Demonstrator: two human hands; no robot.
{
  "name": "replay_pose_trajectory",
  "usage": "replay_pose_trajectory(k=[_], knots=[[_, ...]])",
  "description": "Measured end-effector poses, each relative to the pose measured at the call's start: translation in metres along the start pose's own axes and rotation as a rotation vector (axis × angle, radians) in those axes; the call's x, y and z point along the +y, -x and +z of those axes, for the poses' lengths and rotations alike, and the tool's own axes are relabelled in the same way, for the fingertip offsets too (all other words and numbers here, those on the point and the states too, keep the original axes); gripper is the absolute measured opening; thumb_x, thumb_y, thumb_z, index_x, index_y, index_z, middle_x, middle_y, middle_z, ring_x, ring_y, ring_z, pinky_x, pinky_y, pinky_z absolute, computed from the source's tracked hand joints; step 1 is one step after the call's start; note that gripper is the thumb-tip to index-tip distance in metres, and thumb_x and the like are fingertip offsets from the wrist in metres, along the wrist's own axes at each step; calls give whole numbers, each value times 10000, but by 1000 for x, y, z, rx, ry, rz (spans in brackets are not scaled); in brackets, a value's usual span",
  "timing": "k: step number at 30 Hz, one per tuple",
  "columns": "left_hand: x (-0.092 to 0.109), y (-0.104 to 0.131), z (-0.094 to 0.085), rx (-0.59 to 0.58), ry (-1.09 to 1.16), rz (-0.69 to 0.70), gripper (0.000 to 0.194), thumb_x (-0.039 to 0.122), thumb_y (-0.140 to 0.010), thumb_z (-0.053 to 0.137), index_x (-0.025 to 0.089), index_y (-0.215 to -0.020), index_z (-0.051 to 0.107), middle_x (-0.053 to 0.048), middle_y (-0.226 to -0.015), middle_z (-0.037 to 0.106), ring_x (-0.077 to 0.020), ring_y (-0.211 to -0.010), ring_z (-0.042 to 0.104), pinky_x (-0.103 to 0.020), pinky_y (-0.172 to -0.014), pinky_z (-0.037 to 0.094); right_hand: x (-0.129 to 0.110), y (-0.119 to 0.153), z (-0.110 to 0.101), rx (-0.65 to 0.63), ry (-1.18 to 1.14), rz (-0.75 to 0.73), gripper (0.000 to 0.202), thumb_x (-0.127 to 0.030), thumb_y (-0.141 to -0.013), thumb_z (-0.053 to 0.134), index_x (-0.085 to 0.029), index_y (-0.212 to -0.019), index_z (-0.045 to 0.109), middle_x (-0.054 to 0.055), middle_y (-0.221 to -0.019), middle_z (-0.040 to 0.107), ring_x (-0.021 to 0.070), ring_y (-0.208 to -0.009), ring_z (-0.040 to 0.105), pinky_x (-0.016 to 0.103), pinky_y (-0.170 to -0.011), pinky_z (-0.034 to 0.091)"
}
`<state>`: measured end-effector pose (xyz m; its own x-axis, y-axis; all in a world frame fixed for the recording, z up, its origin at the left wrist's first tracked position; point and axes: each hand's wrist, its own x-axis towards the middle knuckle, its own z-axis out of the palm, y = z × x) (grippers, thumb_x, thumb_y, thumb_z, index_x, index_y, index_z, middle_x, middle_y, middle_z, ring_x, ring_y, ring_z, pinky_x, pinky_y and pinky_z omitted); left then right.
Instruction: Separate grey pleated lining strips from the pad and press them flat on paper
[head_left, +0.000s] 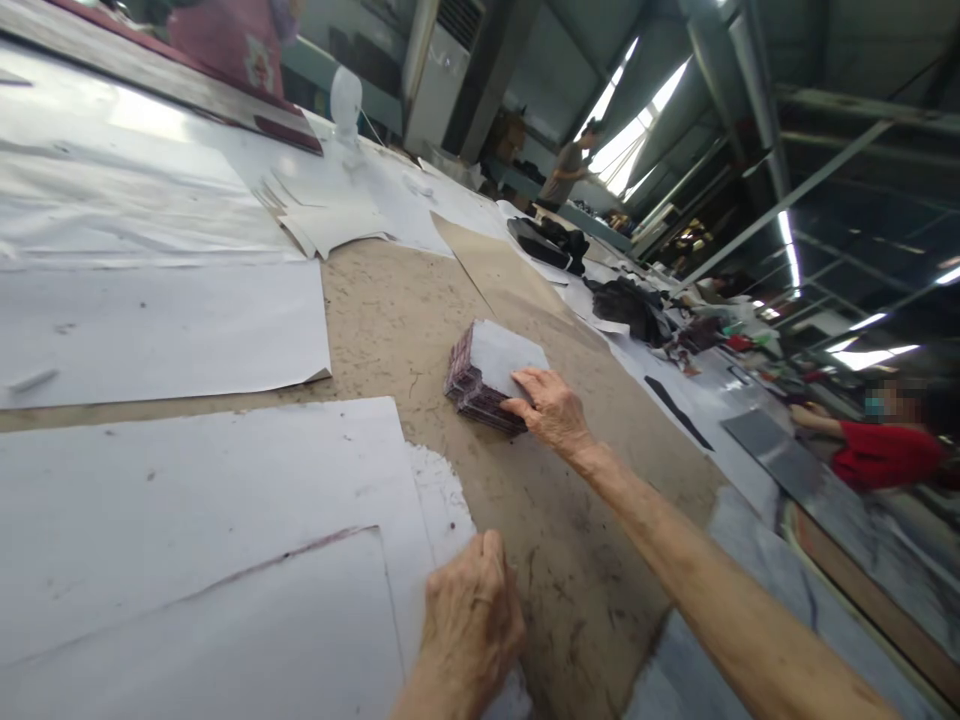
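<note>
The stack [504,356] looks matt and smooth-topped, with rough sides.

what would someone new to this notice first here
Probably the stack with reddish edges, mid-picture on the brown work surface, with the right hand on its right side. Next, the curled left hand at the bottom, by the large white sheets on the left. The red shirt at far right also stands out.
</note>
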<state>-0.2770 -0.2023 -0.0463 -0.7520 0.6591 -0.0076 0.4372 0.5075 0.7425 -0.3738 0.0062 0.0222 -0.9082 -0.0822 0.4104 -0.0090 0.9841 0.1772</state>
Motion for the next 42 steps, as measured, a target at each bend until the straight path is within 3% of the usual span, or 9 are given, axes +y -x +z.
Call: replay_pose_trajectory(k=[9, 26, 33, 38, 42], knots=[[-1, 0, 1, 18, 8, 8, 104, 147, -827, 367, 223, -783, 422, -4, -732, 579, -172, -667, 582, -273, -554, 319, 4, 0, -1, 9, 44, -11, 254, -371, -777, 616, -217, -976, 650, 52, -1002, 647, 222, -945, 553, 321, -777, 473], [-4, 0, 5, 66, 2, 47, 113, 129, -809, 378, 228, -766, 410, -3, -720, 578, -166, -658, 589, -281, -549, 341, 4, 6, 7, -13, 176, -188, 323, -297, -911, 359, -88, -1053, 559, 151, -1024, 619, 244, -904, 548, 330, -731, 426], [-5, 2, 4, 88, 6, 47, 117, 133, -814, 380, 231, -754, 405, 3, -702, 582, -156, -642, 591, -267, -538, 333, 7, 3, 3, -39, 133, -269, 319, -213, -875, 345, -81, -1103, 524, 171, -1040, 614, 228, -951, 566, 318, -787, 463], [-5, 1, 4, 102, 7, 58, 115, 129, -810, 379, 230, -762, 407, 2, -704, 586, -156, -628, 589, -262, -532, 341, 15, -13, -9, 29, 156, -131, 312, -206, -834, 356, -83, -1027, 567, 144, -865, 653, 217, -757, 608, 298, -647, 465], [-6, 1, 3, 123, 68, 55, 113, 143, -810, 391, 224, -734, 408, 5, -679, 579, -147, -607, 582, -248, -532, 354, 28, -41, -42, 168, 197, 103, 374, -229, -817, 353, -28, -1059, 555, 175, -808, 635, 252, -685, 600, 361, -624, 448]])
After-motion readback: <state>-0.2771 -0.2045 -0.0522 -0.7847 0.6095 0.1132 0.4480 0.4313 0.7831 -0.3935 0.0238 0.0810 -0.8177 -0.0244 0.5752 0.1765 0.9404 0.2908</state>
